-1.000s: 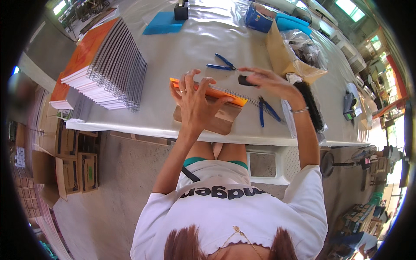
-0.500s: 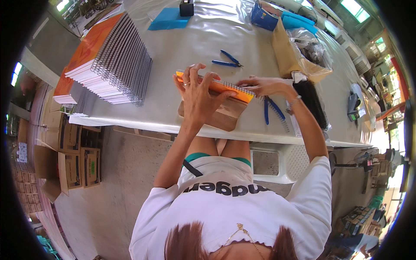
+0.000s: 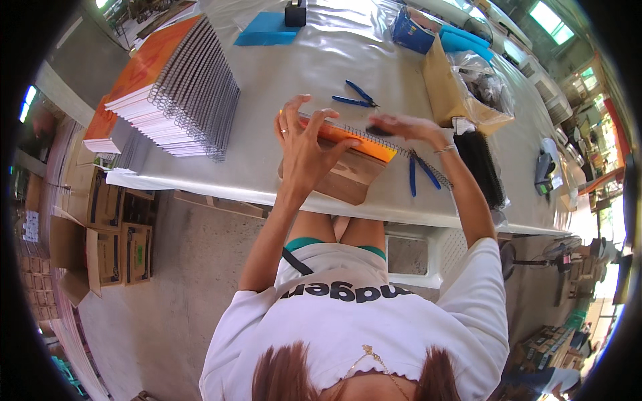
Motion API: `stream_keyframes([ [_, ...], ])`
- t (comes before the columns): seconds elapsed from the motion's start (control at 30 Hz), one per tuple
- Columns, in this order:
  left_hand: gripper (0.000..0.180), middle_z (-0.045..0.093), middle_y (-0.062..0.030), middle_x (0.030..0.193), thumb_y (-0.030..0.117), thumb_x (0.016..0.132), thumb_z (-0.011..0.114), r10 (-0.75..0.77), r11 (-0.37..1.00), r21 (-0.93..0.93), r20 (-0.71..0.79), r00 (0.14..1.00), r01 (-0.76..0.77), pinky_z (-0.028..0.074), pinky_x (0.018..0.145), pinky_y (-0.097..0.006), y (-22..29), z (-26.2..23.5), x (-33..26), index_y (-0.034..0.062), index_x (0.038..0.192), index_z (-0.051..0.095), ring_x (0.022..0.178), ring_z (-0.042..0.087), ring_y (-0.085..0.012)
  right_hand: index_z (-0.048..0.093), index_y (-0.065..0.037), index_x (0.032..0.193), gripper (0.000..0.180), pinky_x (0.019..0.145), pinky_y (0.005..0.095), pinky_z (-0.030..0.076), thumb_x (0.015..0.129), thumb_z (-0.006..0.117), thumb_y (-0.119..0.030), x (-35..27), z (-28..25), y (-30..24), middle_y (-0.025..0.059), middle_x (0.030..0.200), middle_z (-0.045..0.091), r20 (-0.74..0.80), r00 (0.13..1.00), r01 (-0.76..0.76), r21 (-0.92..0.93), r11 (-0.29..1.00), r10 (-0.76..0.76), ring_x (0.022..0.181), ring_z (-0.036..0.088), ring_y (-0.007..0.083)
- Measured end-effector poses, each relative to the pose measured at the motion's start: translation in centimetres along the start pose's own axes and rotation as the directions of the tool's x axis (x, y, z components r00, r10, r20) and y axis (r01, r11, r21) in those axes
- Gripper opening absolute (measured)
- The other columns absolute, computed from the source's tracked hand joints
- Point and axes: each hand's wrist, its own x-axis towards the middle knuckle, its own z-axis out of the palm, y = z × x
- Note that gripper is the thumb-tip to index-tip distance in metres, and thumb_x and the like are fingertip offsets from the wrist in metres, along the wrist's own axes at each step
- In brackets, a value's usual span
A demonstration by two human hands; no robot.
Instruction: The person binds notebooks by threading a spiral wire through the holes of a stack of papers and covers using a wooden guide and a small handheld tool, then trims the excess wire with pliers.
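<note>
An orange-covered notebook (image 3: 364, 142) with a brown card back stands on its edge on the grey table (image 3: 267, 80). A metal wire spiral (image 3: 374, 131) runs along its top edge. My left hand (image 3: 304, 144) grips the notebook's left end, fingers spread over the cover. My right hand (image 3: 408, 127) rests on the spiral near its right end, fingers blurred, with a small dark object at the fingertips. Blue-handled pliers (image 3: 421, 174) lie just right of the notebook.
A tall stack of finished spiral notebooks (image 3: 174, 93) stands at the left. Another blue pair of pliers (image 3: 353, 99), a brown bag (image 3: 461, 93), black wire coils (image 3: 485, 167) and blue sheets (image 3: 267, 30) lie on the table. Cardboard boxes (image 3: 93, 234) sit on the floor.
My right hand has slid from the far right of the spiral to a spot over it nearer the middle. My left hand keeps its hold on the notebook.
</note>
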Motion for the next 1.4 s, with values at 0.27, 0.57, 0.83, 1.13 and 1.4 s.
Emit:
stream_keyframes([
  [0.27,0.062,0.033,-0.0201,0.143,0.037,0.067,0.092,-0.035,0.992,-0.119,-0.017,0.999,0.033,0.037,0.108,-0.055,-0.3,-0.4,0.1,0.0166,0.118,0.064,0.135,0.035,-0.0417,0.055,-0.008,0.137,0.074,0.084,0.0261,0.051,0.099,0.037,-0.07,0.4,0.6,-0.6,0.0065,0.127,0.064,-0.199,0.977,0.071,-0.038,0.997,-0.077,0.119,0.053,0.0188],
  [0.57,0.065,0.031,-0.0223,0.144,0.033,0.067,0.093,-0.086,0.985,-0.149,-0.009,0.996,0.084,0.04,0.106,-0.054,-1.0,-0.4,-0.1,0.0151,0.121,0.062,0.138,0.031,-0.0425,0.045,-0.02,0.149,0.069,0.083,0.0342,0.054,0.101,0.034,-0.068,2.0,0.3,1.4,0.0111,0.136,0.058,-0.077,0.97,0.23,0.003,0.973,-0.229,0.114,0.061,0.0222],
  [0.83,0.077,0.04,-0.021,0.137,0.029,0.069,0.092,-0.114,0.964,-0.248,-0.065,0.991,0.094,0.043,0.104,-0.049,-1.6,-0.6,-0.2,0.0102,0.133,0.053,0.133,0.037,-0.0389,0.046,-0.018,0.149,0.076,0.078,0.0336,0.053,0.099,0.029,-0.073,2.1,-1.0,1.0,0.0072,0.135,0.057,-0.082,0.946,0.288,0.655,0.699,-0.314,0.088,0.054,0.0165],
  [1.13,0.078,0.051,-0.0161,0.13,0.021,0.076,0.088,-0.167,0.857,-0.493,0.008,0.986,0.149,0.046,0.098,-0.039,-3.2,-0.7,0.2,0.0071,0.14,0.045,0.114,0.054,-0.027,0.049,-0.014,0.145,0.077,0.069,0.0349,0.057,0.097,0.038,-0.072,2.5,-1.8,-2.5,0.0096,0.128,0.065,-0.303,0.953,0.022,0.129,0.991,0.018,0.102,0.066,0.024],
  [1.4,0.068,0.059,-0.0074,0.111,0.013,0.083,0.082,-0.276,0.641,-0.681,0.226,0.934,0.354,0.048,0.09,-0.03,-4.2,-1.7,0.6,0.0082,0.14,0.045,0.096,0.057,-0.0154,0.052,-0.014,0.144,0.087,0.08,0.0382,0.056,0.091,0.036,-0.081,4.7,-1.2,-2.9,0.0109,0.118,0.069,-0.239,0.97,-0.16,-0.494,0.854,0.044,0.106,0.065,0.0258],
])
